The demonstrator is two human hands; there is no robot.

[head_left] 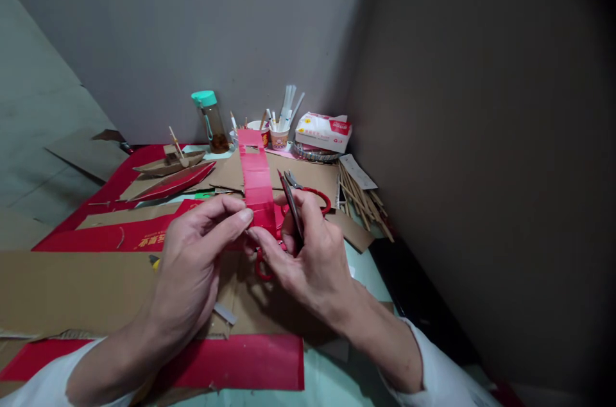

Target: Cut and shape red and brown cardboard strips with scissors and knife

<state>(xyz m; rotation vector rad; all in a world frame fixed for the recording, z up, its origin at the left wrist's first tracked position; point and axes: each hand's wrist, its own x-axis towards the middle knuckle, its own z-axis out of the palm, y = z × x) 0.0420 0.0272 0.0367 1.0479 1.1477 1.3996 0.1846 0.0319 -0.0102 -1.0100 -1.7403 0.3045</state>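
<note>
A creased, slightly see-through red strip (258, 173) stands upright between my hands, its far end bent over. My left hand (195, 253) is closed, pinching the strip's lower left edge between thumb and fingers. My right hand (312, 253) is also closed. Its thumb presses at the strip's lower end, and a dark pencil (291, 201) with a reddish tip is tucked along its index finger. Scissors blades (292, 180) and a red scissors handle (321, 197) show just beyond my right hand. Another red handle loop (262, 267) shows below the strip, partly hidden by my fingers.
Cardboard sheets (72, 291) and a red panel (240, 362) cover the near table. Two cardboard boats (178, 182) lie at back left, before a bottle (216, 128). Cups of sticks (279, 136), a tissue pack (323, 132) and wooden strips (363, 198) stand behind and right.
</note>
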